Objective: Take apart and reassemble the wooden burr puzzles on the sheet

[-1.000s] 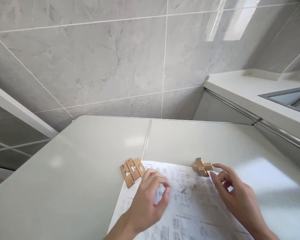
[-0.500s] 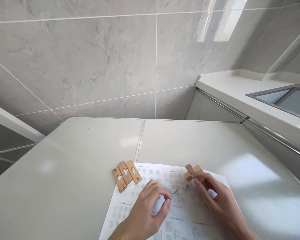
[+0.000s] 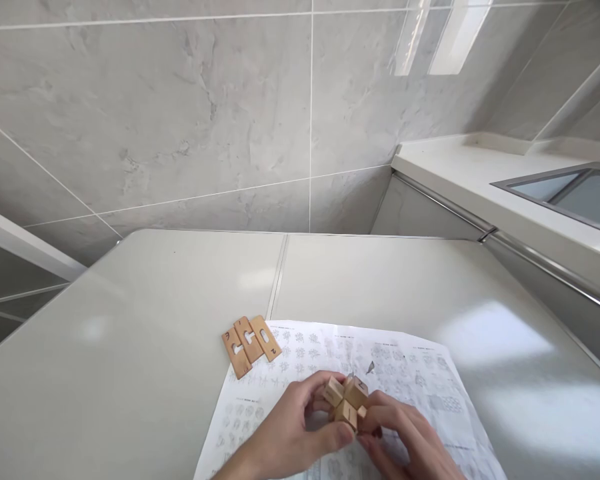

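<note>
A small wooden block puzzle (image 3: 349,415), made of several interlocked square-ended pieces, is held above the printed sheet. My left hand (image 3: 300,427) grips it from the left, thumb at its near side and fingers behind it. From the right, my right hand (image 3: 405,427) closes its fingertips on the same puzzle; part of its grip is hidden. Marks show on some of the block ends. Three flat wooden pieces with cut-out slots (image 3: 251,345) lie side by side, partly over the sheet's far left corner.
The printed paper sheet (image 3: 245,413) with rows of small diagrams lies on a pale table (image 3: 130,347) with a seam across it. A tiled wall (image 3: 205,120) rises behind. A white counter (image 3: 445,167) with an inset metal-framed sink or panel stands on the right.
The wooden puzzle has come off the sheet's far right area, towards me and leftwards, in my right hand. My left hand has moved from empty to gripping it as well.
</note>
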### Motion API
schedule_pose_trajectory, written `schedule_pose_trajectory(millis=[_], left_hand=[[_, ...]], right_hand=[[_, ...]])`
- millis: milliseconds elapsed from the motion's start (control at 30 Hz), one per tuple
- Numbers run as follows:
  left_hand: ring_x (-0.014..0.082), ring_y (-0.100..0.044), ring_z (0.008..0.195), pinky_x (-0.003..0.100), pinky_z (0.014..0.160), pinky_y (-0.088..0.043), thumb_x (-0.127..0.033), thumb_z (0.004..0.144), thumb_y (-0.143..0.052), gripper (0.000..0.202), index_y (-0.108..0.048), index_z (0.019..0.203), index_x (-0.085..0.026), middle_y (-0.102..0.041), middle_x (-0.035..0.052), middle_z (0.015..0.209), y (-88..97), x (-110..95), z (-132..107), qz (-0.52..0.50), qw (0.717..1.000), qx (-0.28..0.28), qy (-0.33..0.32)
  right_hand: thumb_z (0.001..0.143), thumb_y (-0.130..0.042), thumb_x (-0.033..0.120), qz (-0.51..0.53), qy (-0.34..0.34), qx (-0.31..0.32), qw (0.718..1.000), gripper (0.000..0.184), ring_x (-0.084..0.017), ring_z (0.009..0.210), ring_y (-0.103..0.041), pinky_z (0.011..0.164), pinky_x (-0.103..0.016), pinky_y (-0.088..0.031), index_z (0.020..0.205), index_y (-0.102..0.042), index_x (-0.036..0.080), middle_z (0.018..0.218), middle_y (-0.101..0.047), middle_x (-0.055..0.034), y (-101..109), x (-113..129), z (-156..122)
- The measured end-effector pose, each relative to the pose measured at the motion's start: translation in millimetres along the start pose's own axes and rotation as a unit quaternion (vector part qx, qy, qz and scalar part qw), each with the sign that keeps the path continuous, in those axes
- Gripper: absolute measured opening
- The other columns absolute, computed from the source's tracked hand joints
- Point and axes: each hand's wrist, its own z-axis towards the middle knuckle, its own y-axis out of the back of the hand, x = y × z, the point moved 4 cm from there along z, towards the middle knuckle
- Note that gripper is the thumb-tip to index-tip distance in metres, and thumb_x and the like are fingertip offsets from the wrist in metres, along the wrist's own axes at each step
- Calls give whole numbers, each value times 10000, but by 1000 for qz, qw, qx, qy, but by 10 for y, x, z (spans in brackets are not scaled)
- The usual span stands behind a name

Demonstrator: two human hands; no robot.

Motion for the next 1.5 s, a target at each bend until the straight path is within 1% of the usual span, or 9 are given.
schedule_pose_trajectory(millis=[100, 200, 300, 567, 667, 933, 1200, 1367, 1500], left_hand=[[311, -708, 1151, 459, 1103, -508, -564, 789, -941, 703, -664, 1347, -237, -761, 92, 1211, 49, 10, 1, 27, 999, -43, 3], [342, -692, 1225, 472, 1132, -495, -453, 727, -989, 733, -674, 1355, -248, -762, 102, 1265, 80, 38, -5, 30, 998, -62, -1], [375, -669, 1299, 486, 1147, -492, -406, 678, -1018, 768, -687, 1353, -246, -742, 129, 1350, 91, 60, -9, 22, 998, -59, -15], [374, -738, 1244, 496, 1159, -499, -356, 585, -1083, 802, -725, 1295, -254, -772, 116, 1333, 4, -44, 5, 6, 995, 39, -87], [364, -751, 1233, 487, 1147, -516, -333, 613, -1074, 786, -721, 1312, -261, -789, 107, 1307, -14, -71, -3, 4, 994, 41, -97], [356, -759, 1213, 488, 1105, -535, -301, 612, -1061, 727, -679, 1229, -258, -774, 116, 1370, -12, -15, -45, 52, 995, -50, -70], [338, -774, 1142, 439, 1005, -572, -332, 650, -1034, 683, -614, 1180, -237, -799, 128, 1300, -47, 30, -21, 22, 996, -61, -58], [328, -769, 1103, 414, 980, -547, -394, 670, -1024, 640, -598, 1121, -234, -822, 112, 1216, -41, 41, -12, 15, 995, -80, -62], [295, -749, 1032, 374, 914, -518, -516, 705, -993, 616, -609, 1086, -222, -829, 90, 1107, -19, 18, -10, 20, 994, -97, -47]], right_hand=[[1127, -578, 357, 79, -137, 21, 987, 68, -193, 808, -684, 738, -297, -576, 1141, -528, 312, 949, -700, -13, -42, -100, -28], [1141, -519, 515, 213, -221, 60, 950, 222, -222, 911, -688, 816, -344, -573, 1203, -539, 303, 1018, -711, -44, -46, -71, 20], [1116, -531, 605, 320, -258, 100, 906, 345, -206, 844, -664, 822, -355, -563, 1201, -601, 278, 1010, -713, -49, -11, 10, 111], [969, -763, 650, 391, -295, 214, 845, 449, -196, 752, -689, 757, -314, -525, 993, -765, 201, 831, -729, -38, -14, 30, 116], [936, -789, 658, 365, -291, 195, 863, 443, -198, 717, -690, 727, -312, -541, 941, -774, 216, 799, -731, -28, -9, 57, 122], [991, -729, 445, 211, -271, 39, 938, 241, -203, 726, -675, 655, -295, -526, 927, -646, 228, 836, -758, -32, -49, -61, 84], [1065, -619, 498, 170, -258, -2, 951, 281, -212, 770, -713, 692, -293, -549, 998, -645, 226, 899, -766, -51, -140, -153, -37], [1082, -606, 504, 175, -239, 26, 955, 295, -207, 746, -680, 675, -298, -539, 979, -631, 228, 862, -744, -51, -134, -155, -16], [1097, -604, 435, 141, -216, 4, 966, 215, -205, 765, -706, 680, -303, -586, 1200, -611, 246, 961, -751, -66, -150, -187, -72]])
